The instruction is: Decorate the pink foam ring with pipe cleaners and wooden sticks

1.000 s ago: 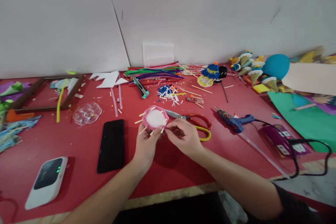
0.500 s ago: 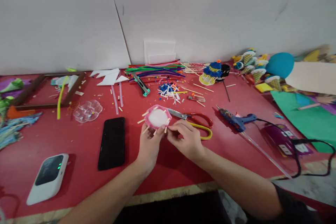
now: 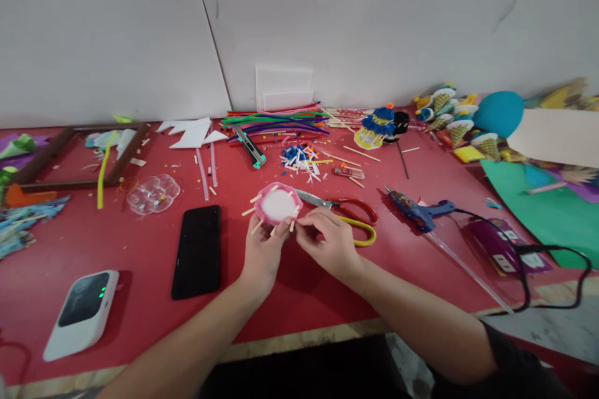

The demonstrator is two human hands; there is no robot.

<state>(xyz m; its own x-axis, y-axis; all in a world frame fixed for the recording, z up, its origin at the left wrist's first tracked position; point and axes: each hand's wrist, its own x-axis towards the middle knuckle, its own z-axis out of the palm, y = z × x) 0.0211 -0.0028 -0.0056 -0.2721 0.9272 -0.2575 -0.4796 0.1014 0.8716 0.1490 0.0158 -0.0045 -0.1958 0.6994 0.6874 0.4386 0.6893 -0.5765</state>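
My left hand (image 3: 262,252) grips the near edge of a small round craft piece (image 3: 279,206), which has a white centre, a pink fuzzy rim and several short wooden sticks standing around it. The fingers of my right hand (image 3: 330,240) are pinched together at the piece's near right edge; whatever lies between them is too small to make out. Just behind that hand lie scissors (image 3: 358,207) with one red and one yellow handle, their blades pointing left toward the craft piece.
A black phone (image 3: 196,252) and a white device (image 3: 82,315) lie left. To the right are a blue glue gun (image 3: 418,209) with its cable and a purple box (image 3: 510,246). Behind are a utility knife (image 3: 250,148), pipe cleaners (image 3: 276,118) and a pile of cut bits (image 3: 299,159).
The whole view has shifted slightly. Both hands keep nearly the same hold at the craft piece, with the right fingers still at its near right edge.
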